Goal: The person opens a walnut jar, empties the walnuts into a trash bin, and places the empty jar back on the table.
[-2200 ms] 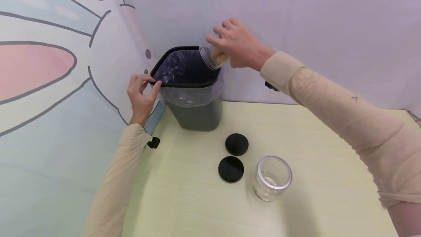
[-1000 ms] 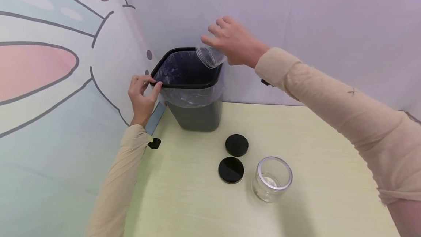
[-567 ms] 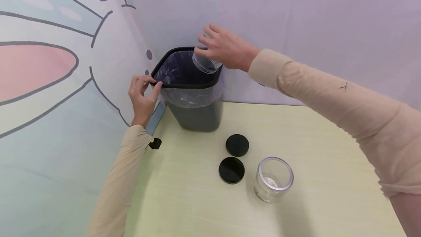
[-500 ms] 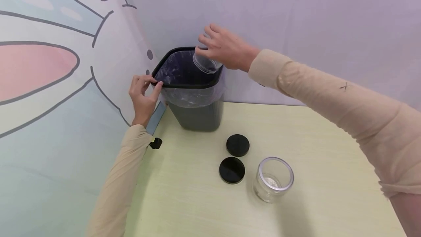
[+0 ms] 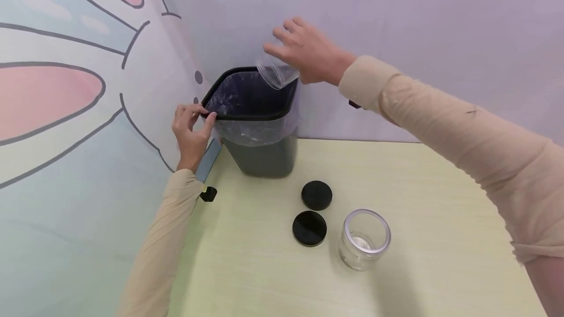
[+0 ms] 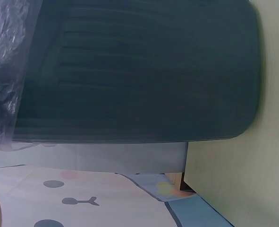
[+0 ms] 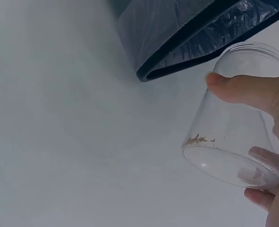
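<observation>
My right hand (image 5: 310, 50) grips a clear jar (image 5: 274, 73), tipped with its threaded mouth over the bin's right side. In the right wrist view the jar (image 7: 229, 118) shows only brownish crumbs (image 7: 198, 140) near its base, with thumb and fingers around it. My left hand (image 5: 191, 133) pinches the black rim of the trash bin (image 5: 266, 158) at its near left corner. A clear plastic liner (image 5: 255, 133) is folded over that rim. The left wrist view is mostly filled by the bin's dark side (image 6: 144, 75).
Two round black lids (image 5: 317, 195) lie on the pale wooden table (image 5: 246, 258), one nearer me. Right of them stands a second clear jar (image 5: 363, 243) with a silvery rim. A cartoon-printed wall (image 5: 66, 160) closes the left; a plain pale wall (image 5: 418, 53) is behind.
The yellowish contents seen in the tipped jar at first have left it. My right hand dipped toward the bin with the jar, then rose again. The left hand stayed on the rim.
</observation>
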`<state>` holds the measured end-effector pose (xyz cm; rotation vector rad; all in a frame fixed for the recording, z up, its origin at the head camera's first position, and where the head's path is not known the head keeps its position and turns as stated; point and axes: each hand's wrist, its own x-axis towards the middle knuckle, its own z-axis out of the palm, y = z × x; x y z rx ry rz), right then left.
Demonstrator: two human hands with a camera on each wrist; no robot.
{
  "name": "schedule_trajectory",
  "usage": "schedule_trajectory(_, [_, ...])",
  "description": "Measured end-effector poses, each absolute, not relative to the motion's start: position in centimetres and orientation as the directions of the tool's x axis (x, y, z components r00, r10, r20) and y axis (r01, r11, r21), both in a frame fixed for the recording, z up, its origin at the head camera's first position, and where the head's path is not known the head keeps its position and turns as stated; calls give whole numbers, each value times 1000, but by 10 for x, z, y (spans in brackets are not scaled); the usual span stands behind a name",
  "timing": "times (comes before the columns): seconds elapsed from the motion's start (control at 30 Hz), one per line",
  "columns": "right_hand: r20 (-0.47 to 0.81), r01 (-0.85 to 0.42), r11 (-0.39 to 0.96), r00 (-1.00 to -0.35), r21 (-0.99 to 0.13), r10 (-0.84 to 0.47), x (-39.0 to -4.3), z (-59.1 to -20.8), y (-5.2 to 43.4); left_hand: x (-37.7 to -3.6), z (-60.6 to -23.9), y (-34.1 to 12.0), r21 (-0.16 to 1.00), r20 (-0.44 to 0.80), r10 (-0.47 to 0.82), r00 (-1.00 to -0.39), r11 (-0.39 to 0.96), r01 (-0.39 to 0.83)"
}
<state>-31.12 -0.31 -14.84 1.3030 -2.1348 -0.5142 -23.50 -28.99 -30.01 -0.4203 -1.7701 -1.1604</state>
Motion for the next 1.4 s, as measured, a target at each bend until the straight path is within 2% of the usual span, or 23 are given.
schedule_trajectory(0.17, [310, -655, 495, -387, 571, -869, -310, -142, 1, -238, -302, -290, 515, 852, -204, -482, 491, 702])
schedule_trajectory(0.3, [298, -625, 499, -404, 600, -865, -309, -141, 0, -239, -303, -289, 502, 860, -205, -467, 499, 706])
schedule_trajectory(0.63, [233, -536, 380, -323, 754, -917, -303, -150, -17, -236, -307, -287, 502, 862, -221, -456, 497, 708])
schedule_trajectory(0.83, [202, -512, 316, -267, 799, -942, -299, -158, -21, -237, -309, -287, 487, 871, -213, -442, 489, 724])
schedule_trajectory(1.13, [172, -529, 283, -250, 800, -953, -295, -164, -26, -236, -309, -287, 482, 875, -217, -433, 479, 734])
schedule_trajectory(1.4, [248, -628, 373, -281, 683, -927, -296, -162, -24, -233, -310, -288, 486, 873, -218, -437, 472, 735])
